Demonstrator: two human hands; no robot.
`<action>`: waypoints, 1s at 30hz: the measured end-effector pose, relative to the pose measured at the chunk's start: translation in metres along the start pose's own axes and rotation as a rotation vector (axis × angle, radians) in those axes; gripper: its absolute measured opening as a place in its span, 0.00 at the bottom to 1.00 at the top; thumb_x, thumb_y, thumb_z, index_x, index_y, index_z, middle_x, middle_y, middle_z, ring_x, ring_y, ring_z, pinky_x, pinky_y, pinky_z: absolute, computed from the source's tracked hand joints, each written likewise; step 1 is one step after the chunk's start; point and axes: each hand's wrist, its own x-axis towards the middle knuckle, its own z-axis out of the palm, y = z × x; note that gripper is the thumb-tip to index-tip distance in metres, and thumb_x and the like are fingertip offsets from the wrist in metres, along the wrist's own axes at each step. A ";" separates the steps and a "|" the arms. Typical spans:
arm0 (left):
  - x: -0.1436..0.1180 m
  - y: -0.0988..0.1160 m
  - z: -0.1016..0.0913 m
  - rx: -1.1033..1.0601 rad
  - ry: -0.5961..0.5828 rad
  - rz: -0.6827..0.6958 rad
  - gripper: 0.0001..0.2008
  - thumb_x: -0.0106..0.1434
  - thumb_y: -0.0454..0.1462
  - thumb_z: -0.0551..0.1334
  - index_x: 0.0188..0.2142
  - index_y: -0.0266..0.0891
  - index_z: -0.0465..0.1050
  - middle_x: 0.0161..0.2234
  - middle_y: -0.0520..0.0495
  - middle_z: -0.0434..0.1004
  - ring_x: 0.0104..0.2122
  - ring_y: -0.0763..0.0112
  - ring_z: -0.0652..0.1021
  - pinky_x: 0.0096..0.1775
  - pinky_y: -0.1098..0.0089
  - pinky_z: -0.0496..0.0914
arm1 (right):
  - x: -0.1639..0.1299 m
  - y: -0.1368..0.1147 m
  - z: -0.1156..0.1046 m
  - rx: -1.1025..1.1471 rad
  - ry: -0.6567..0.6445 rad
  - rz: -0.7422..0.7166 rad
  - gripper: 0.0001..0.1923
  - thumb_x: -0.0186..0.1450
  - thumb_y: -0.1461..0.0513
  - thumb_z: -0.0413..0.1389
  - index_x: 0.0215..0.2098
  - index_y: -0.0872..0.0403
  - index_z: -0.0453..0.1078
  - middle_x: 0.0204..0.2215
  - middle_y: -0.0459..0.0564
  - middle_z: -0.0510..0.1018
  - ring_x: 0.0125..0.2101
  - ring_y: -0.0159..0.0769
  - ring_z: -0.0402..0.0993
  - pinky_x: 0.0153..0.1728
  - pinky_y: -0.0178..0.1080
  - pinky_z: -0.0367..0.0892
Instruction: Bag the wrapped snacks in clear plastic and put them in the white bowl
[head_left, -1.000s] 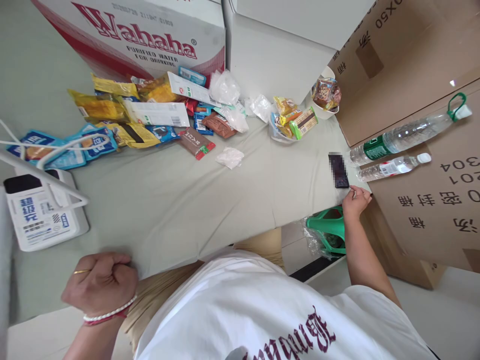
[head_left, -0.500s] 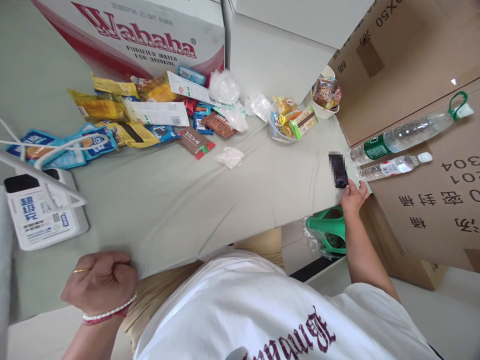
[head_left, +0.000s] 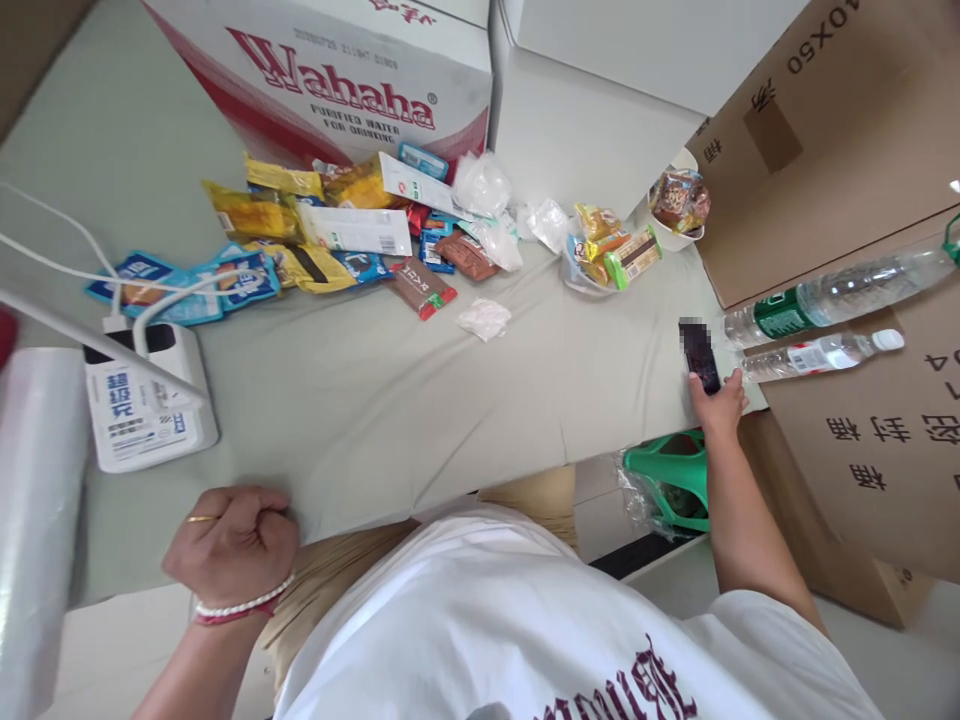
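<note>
My left hand (head_left: 234,545) rests as a closed fist on the grey-green table cloth (head_left: 390,390) near the front edge, holding nothing; it wears a gold ring and a bead bracelet. My right hand (head_left: 718,405) reaches to the table's right edge and grips the near end of a dark phone (head_left: 699,352) lying there. Two clear water bottles (head_left: 832,300) lie just right of the phone on a brown cardboard box (head_left: 885,430).
Many snack packets (head_left: 322,235) are spread at the back, before a red-and-white Wahaha carton (head_left: 337,70). Two white bowls of snacks (head_left: 607,260) stand back right. A white charger with cables (head_left: 142,405) and a plastic film roll (head_left: 34,500) lie at left. A green bin (head_left: 671,480) stands below.
My right hand has moved forward from beside the phone and closed on its near end. The view has shifted, bringing the film roll in at left. My left fist has stayed put.
</note>
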 end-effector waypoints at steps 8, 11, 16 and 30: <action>0.002 0.010 -0.003 0.061 -0.018 0.026 0.09 0.52 0.27 0.58 0.24 0.43 0.72 0.26 0.51 0.74 0.26 0.67 0.74 0.31 0.69 0.66 | 0.019 -0.024 -0.010 -0.078 -0.121 0.174 0.59 0.55 0.43 0.66 0.71 0.70 0.55 0.54 0.76 0.77 0.57 0.68 0.72 0.59 0.58 0.66; 0.001 0.013 -0.004 0.088 -0.054 -0.020 0.10 0.52 0.27 0.57 0.23 0.42 0.71 0.26 0.51 0.75 0.26 0.68 0.73 0.33 0.68 0.66 | 0.002 -0.032 -0.020 -0.095 -0.146 0.174 0.59 0.55 0.42 0.66 0.72 0.69 0.56 0.55 0.75 0.78 0.58 0.70 0.72 0.59 0.59 0.66; -0.001 0.015 -0.004 0.118 -0.092 -0.056 0.10 0.53 0.27 0.57 0.23 0.42 0.71 0.27 0.50 0.76 0.27 0.68 0.72 0.34 0.68 0.65 | -0.062 -0.051 -0.033 -0.072 -0.176 0.022 0.60 0.54 0.37 0.62 0.71 0.67 0.58 0.57 0.72 0.77 0.56 0.71 0.73 0.58 0.61 0.67; 0.000 0.019 -0.004 0.017 -0.118 -0.180 0.09 0.53 0.29 0.57 0.21 0.43 0.71 0.26 0.48 0.76 0.26 0.67 0.72 0.33 0.66 0.65 | -0.096 -0.275 -0.018 0.423 -0.268 -0.917 0.21 0.71 0.53 0.50 0.54 0.52 0.77 0.57 0.60 0.74 0.54 0.47 0.73 0.51 0.47 0.72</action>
